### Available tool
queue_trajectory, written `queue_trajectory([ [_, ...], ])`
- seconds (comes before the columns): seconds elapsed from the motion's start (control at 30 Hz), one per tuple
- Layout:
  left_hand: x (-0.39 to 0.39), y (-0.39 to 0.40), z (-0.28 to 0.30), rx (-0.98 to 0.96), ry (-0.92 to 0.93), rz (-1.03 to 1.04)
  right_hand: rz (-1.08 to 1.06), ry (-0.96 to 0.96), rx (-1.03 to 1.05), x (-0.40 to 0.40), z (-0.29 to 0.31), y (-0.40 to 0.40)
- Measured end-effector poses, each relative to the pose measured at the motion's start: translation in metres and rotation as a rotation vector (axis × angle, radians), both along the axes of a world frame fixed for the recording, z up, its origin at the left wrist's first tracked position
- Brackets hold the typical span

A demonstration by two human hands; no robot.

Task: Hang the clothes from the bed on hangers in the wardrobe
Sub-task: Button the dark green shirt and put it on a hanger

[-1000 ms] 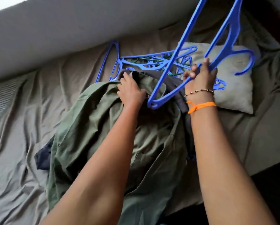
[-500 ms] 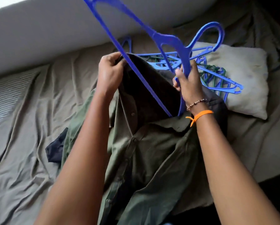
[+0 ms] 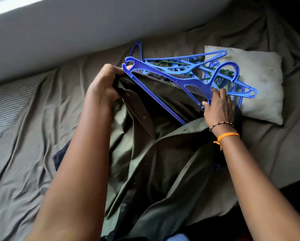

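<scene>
The blue hanger (image 3: 163, 79), raised high half a second ago, has dropped flat, its right arm now tucked inside the olive shirt (image 3: 159, 153).

The button-front shirt lies open on the bed (image 3: 32, 127), whose wrinkled grey-brown sheet runs to a pale wall (image 3: 76, 32). The left hand (image 3: 104, 86) has its fingers clenched on the shirt's left collar edge by the hanger's tip; the right hand (image 3: 218, 106) pinches the hanger near its neck. Behind, a heap of blue and green hangers (image 3: 220, 75) overlaps a pale pillow (image 3: 264, 84); a dark garment (image 3: 58, 157) shows under the shirt.
</scene>
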State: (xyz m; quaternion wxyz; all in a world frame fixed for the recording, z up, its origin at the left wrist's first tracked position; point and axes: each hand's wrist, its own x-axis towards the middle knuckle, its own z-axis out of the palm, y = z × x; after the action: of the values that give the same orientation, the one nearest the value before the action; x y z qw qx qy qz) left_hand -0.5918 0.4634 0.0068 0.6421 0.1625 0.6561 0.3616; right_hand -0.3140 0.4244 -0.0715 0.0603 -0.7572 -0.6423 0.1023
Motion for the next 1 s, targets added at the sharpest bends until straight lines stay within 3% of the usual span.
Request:
queue_trajectory([
  [0.1,-0.012,0.0,0.001,0.012,-0.107,-0.024,-0.005,-0.008,0.003,-0.003,-0.005,-0.005],
  [0.3,-0.014,0.001,-0.003,0.029,-0.06,-0.091,0.058,0.091,0.037,0.005,-0.001,-0.014],
  [0.43,-0.01,0.002,-0.007,0.238,0.294,-0.205,0.16,0.096,-0.011,0.014,0.003,-0.018],
  [0.57,0.01,0.002,-0.008,0.369,0.82,-0.348,0.079,0.017,-0.016,0.006,0.001,-0.016],
  [0.67,0.021,0.002,-0.009,0.38,1.026,-0.312,0.027,-0.046,0.029,-0.002,0.003,-0.019],
  [0.87,0.072,-0.002,-0.008,0.574,1.077,-0.415,0.136,-0.274,0.211,-0.044,-0.012,-0.032],
  [0.93,0.084,0.0,-0.01,0.63,1.027,-0.449,0.076,-0.224,0.141,-0.043,-0.015,-0.018],
  [1.0,0.083,-0.004,-0.013,0.653,0.862,-0.443,-0.003,-0.116,0.091,-0.03,-0.015,0.0],
])
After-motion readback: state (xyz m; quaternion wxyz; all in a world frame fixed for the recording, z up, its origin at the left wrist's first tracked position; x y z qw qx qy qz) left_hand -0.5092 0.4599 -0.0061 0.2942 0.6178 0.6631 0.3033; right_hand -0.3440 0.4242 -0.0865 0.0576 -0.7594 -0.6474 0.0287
